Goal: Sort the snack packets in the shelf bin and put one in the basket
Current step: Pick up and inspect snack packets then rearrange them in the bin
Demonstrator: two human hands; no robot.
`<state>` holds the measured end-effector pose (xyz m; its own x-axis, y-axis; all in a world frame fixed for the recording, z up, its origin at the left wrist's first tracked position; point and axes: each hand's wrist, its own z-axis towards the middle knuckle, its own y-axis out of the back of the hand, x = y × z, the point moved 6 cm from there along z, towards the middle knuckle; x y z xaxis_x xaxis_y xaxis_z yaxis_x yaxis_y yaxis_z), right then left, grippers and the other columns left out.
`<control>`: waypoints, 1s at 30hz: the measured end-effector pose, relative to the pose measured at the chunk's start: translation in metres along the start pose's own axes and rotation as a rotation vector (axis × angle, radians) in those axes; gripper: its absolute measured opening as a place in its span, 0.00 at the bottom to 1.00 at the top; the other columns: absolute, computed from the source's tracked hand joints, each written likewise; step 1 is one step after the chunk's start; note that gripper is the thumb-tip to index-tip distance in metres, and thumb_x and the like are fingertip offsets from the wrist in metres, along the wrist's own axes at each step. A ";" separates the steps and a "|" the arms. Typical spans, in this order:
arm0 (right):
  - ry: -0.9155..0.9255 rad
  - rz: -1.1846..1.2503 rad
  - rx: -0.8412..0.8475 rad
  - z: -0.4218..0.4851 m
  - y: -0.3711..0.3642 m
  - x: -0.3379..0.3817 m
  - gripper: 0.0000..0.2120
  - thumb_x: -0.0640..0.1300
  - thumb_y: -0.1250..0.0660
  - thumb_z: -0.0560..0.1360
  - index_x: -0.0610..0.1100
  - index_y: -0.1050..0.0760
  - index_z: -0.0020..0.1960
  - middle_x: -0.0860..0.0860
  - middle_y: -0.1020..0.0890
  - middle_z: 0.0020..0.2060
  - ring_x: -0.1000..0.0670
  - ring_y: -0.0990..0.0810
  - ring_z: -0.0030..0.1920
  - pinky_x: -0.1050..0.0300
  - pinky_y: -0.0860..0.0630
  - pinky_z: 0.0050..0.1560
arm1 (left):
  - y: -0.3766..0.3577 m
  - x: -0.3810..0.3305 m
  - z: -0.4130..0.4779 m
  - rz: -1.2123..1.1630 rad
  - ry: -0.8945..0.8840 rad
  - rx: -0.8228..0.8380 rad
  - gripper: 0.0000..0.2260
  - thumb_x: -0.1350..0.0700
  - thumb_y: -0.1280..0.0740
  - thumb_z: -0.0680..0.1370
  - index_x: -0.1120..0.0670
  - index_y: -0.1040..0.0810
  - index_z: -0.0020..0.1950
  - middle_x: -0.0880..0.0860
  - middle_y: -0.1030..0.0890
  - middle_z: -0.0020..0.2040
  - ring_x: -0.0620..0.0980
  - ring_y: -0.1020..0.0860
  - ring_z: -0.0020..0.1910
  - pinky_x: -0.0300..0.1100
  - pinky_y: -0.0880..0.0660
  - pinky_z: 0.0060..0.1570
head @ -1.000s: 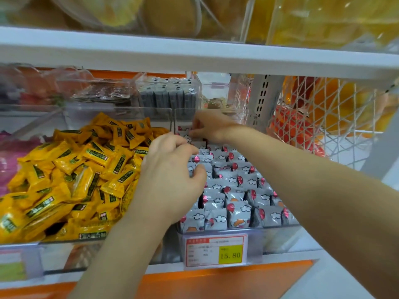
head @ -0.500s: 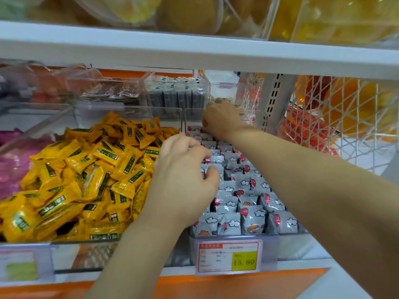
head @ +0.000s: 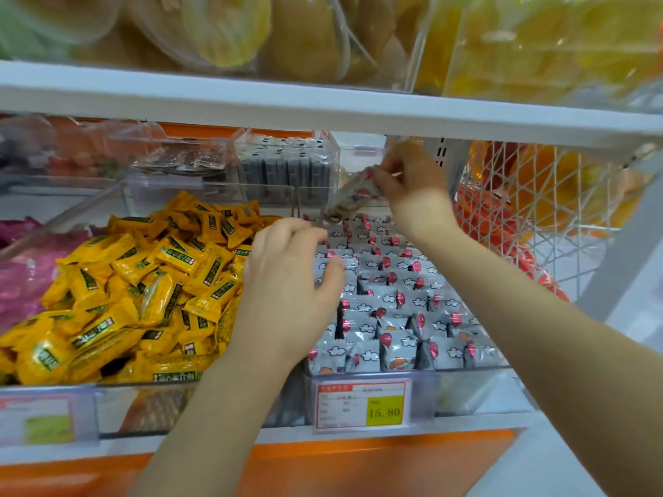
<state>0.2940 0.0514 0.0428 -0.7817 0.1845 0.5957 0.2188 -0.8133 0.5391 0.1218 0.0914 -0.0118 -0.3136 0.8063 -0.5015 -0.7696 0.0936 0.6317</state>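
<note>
The price tag (head: pixel 362 403), marked 15.80, is clipped to the front wall of the clear shelf bin (head: pixel 466 385), directly above an orange fascia strip (head: pixel 358 460). The bin holds grey snack packets (head: pixel 401 303) printed with white clouds and red balloons, standing in rows that run from the front wall toward 12 o'clock.

The left hand (head: pixel 287 281) is over the rows at the 9 o'clock side of the bin, back of the hand up and fingers curled downward. Whether these fingers grip anything cannot be determined.

The right hand (head: pixel 412 184) is raised above the 12 o'clock end of the bin. Its thumb and fingers pinch the upper end of one lifted packet (head: pixel 349 199). This packet is blurred and hangs tilted, with its lower end toward 7 o'clock, near the left fingertips. Contact between them cannot be determined.

At 9 o'clock of the bin, a neighbouring bin holds heaped yellow packets (head: pixel 143 281), and pink packets (head: pixel 21 278) lie beyond it. At 3 o'clock stands a white wire basket (head: pixel 520 195) containing orange and red packs. At 12 o'clock, behind the bin, is a clear box of dark grey packs (head: pixel 287 170). A white shelf board (head: pixel 323 109) spans overhead.
</note>
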 end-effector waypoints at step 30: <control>-0.635 1.444 0.085 -0.118 0.027 -0.016 0.06 0.29 0.38 0.73 0.38 0.26 0.44 0.47 0.19 0.32 0.54 0.19 0.31 0.66 0.22 0.34 | 0.030 -0.002 -0.016 -0.719 0.256 -0.044 0.14 0.50 0.42 0.80 0.56 0.22 0.42 0.49 0.18 0.30 0.39 0.31 0.24 0.30 0.32 0.28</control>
<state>0.2430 -0.0384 -0.0226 0.4636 -0.4776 0.7463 0.5801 -0.4731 -0.6631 0.0901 0.0830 -0.0016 0.1576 0.3948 -0.9052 -0.8529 0.5164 0.0768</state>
